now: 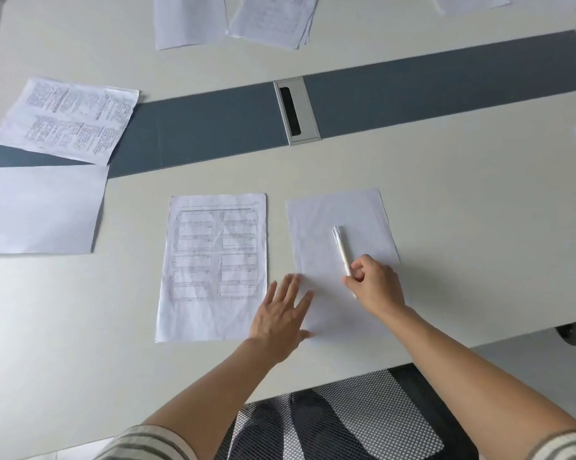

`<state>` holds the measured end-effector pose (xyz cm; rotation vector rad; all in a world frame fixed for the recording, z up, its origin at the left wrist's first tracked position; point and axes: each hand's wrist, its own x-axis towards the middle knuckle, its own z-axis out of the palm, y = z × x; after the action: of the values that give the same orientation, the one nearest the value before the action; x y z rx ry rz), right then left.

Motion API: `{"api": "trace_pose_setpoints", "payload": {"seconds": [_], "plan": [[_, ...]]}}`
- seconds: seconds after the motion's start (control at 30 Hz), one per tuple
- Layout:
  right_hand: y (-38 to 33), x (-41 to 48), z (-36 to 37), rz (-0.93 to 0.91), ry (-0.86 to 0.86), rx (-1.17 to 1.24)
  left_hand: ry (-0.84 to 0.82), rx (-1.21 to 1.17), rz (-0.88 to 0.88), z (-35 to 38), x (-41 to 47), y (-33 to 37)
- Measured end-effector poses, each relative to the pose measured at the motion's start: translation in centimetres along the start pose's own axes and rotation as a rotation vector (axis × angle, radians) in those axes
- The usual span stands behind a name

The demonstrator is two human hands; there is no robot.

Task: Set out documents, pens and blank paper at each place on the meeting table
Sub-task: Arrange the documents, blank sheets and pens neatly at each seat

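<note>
A printed document point(213, 263) lies flat at the near place on the white table point(462, 200). Right beside it lies a blank sheet point(339, 224). A white pen point(342, 250) lies lengthwise on that sheet, and my right hand point(376, 287) pinches its near end. My left hand point(281, 318) rests flat with straight, spread fingers on the blank sheet's lower left part, near the document's corner.
At the left lie another printed document point(67, 119) and a blank sheet point(37, 209). More papers point(273, 18) sit across the table. A grey strip with a metal cable port point(296, 111) runs down the middle. A mesh chair point(346, 416) stands below the table edge.
</note>
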<state>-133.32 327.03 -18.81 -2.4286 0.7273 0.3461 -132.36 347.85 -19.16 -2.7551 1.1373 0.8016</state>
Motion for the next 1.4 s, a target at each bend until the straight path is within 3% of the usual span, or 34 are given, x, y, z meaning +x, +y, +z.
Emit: {"api": "trace_pose_setpoints", "payload": {"seconds": [0.13,0.2,0.27,0.33,0.4,0.47,0.53,0.63,0.7,0.83,0.93,1.0,1.1,1.23,1.4], "plan": [[-0.7,-0.3,-0.8,-0.007,0.02,-0.034,0.054,-0.068,-0.015,-0.6,-0.3,-0.2],[-2.1,-0.9,-1.3,-0.086,0.122,0.003,0.234,-0.227,-0.12,-1.3,-1.1,-1.6],[-4.6,-1.8,-0.9,-0.193,0.142,0.104,0.456,-0.393,-0.364,-2.0,-2.3,-4.3],[-7.9,-2.7,0.3,-0.241,0.029,0.229,0.513,-0.478,-0.623,-2.3,-3.7,-8.0],[-11.3,-3.3,2.0,-0.157,-0.18,0.329,0.383,-0.448,-0.733,-1.7,-5.2,-11.4],[-14.1,-3.2,3.8,0.021,-0.32,0.478,0.189,-0.419,-0.678,-0.7,-6.6,-12.9],[-16.2,-2.5,5.1,0.175,-0.335,0.606,0.084,-0.389,-0.588,0.5,-7.8,-12.8],[-17.8,-0.8,6.4,0.343,-0.418,0.669,0.09,-0.376,-0.574,1.7,-9.0,-12.1],[-17.9,-0.3,6.7,0.37,-0.443,0.583,0.095,-0.373,-0.564,2.3,-9.7,-11.5],[-17.5,-1.0,6.3,0.149,-0.414,0.273,0.169,-0.414,-0.525,3.1,-10.9,-11.0],[-17.7,-2.6,5.0,-0.098,-0.306,0.08,0.398,-0.823,-0.669,2.0,-11.3,-13.0],[-18.0,-3.6,3.6,-0.204,-0.276,0.246,0.583,-1.298,-0.719,-1.2,-11.6,-15.1],[-19.4,-5.6,0.3,-0.349,-0.252,0.564,0.763,-1.774,-0.422,-7.4,-12.3,-18.0],[-20.8,-6.6,-3.8,-0.472,-0.2,0.723,0.731,-1.763,-0.2,-13.3,-13.7,-18.1],[-19.4,-4.9,-2.4,-0.366,-0.307,0.678,0.606,-1.605,-0.347,-10.3,-12.5,-17.1]]}}
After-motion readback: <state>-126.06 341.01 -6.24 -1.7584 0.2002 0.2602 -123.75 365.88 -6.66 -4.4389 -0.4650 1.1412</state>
